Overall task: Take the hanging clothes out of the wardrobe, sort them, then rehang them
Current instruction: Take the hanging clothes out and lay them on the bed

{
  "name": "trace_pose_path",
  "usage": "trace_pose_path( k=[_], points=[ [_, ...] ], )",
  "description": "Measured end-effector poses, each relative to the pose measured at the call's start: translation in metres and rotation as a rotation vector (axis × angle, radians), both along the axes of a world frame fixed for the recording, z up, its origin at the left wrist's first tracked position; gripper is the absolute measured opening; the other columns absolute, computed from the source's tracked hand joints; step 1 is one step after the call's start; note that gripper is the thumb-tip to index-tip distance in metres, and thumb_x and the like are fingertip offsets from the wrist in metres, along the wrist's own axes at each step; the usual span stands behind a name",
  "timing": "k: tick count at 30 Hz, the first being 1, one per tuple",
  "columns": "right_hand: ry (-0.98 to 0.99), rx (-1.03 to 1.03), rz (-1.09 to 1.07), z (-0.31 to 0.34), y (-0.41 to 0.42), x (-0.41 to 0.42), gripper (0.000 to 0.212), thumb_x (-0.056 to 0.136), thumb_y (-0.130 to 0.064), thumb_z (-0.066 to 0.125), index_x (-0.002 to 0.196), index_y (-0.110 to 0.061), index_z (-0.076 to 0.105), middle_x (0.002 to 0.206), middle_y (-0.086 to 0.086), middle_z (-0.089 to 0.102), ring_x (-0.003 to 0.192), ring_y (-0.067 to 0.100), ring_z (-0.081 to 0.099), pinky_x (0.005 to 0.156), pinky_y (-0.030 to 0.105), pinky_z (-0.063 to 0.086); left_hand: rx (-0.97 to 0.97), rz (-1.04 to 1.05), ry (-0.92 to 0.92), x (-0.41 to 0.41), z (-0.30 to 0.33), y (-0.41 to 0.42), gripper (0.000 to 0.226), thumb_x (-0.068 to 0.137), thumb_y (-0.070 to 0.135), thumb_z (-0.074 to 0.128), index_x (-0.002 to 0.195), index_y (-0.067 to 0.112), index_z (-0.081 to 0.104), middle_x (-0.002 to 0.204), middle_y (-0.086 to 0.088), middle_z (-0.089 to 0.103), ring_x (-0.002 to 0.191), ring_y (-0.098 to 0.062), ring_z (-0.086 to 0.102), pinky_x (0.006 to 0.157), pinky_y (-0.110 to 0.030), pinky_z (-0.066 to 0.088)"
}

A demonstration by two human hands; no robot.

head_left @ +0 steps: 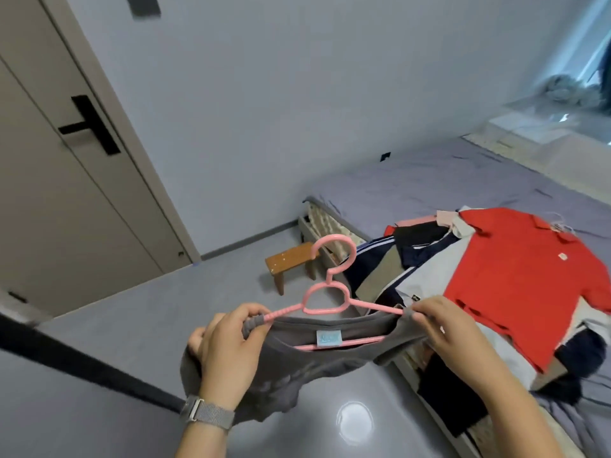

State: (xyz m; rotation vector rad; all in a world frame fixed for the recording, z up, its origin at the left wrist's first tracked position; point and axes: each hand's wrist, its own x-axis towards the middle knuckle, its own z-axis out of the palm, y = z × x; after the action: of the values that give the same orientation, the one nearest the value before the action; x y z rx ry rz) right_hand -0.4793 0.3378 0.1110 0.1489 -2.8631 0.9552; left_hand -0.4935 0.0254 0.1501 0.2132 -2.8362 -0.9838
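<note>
A grey T-shirt [297, 361] with a light blue neck label sits on a pink plastic hanger [325, 295], held up over the floor. My left hand [228, 352] grips the shirt's left shoulder at the hanger's end. My right hand [439, 322] pinches the right shoulder at the hanger's other end. On the bed to the right lies a pile of clothes, topped by a red polo shirt [515, 282], with dark blue striped garments [396, 256] and a white garment [426, 279] under it.
The bed [446, 180] has a lilac sheet and runs along the right. A small wooden stool [291, 262] stands by its foot. A closed door [66, 176] with a black handle is at the left. Glossy grey floor [148, 325] lies below my hands.
</note>
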Motion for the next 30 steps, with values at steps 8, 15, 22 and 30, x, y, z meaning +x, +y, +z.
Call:
trace_pose_path(
  k=[8,15,22,30],
  points=[
    [0.111,-0.027,-0.309,-0.003,0.091,0.019,0.029,0.094,-0.039,0.046,0.089,-0.019,0.068,0.092,-0.019,0.059,0.09,-0.003,0.053,0.08,0.009,0.037,0.047,-0.281,-0.133,-0.079,-0.017,0.109,0.018,0.09,0.037,0.055,0.073,0.046,0.056,0.08,0.016,0.062,0.089,-0.006,0.046,0.081,-0.026,0.015],
    [0.096,0.036,-0.607,-0.006,0.162,-0.025,0.009,0.09,-0.014,0.061,0.091,-0.015,0.07,0.092,-0.012,0.062,0.091,-0.001,0.053,0.082,0.002,0.034,0.145,-0.517,-0.173,-0.179,-0.027,0.206,0.01,0.087,0.038,0.059,0.079,0.045,0.061,0.077,0.018,0.065,0.09,-0.003,0.056,0.1,-0.038,0.032],
    [0.107,0.012,-0.799,0.001,0.208,-0.057,0.014,0.089,-0.026,0.052,0.092,-0.033,0.063,0.094,-0.019,0.062,0.094,-0.005,0.053,0.082,0.002,0.035,0.134,-0.756,-0.132,-0.275,-0.017,0.312,0.01,0.086,0.038,0.06,0.078,0.043,0.061,0.076,0.022,0.064,0.09,-0.003,0.055,0.099,-0.037,0.033],
    [0.184,-0.096,-0.95,0.049,0.28,-0.082,0.026,0.088,-0.036,0.058,0.091,-0.062,0.058,0.09,-0.01,0.066,0.089,-0.001,0.058,0.078,0.011,0.041,0.126,-1.049,-0.068,-0.346,0.036,0.439,0.014,0.081,0.042,0.065,0.072,0.048,0.058,0.077,0.025,0.065,0.093,0.002,0.056,0.079,-0.022,0.015]
  ],
)
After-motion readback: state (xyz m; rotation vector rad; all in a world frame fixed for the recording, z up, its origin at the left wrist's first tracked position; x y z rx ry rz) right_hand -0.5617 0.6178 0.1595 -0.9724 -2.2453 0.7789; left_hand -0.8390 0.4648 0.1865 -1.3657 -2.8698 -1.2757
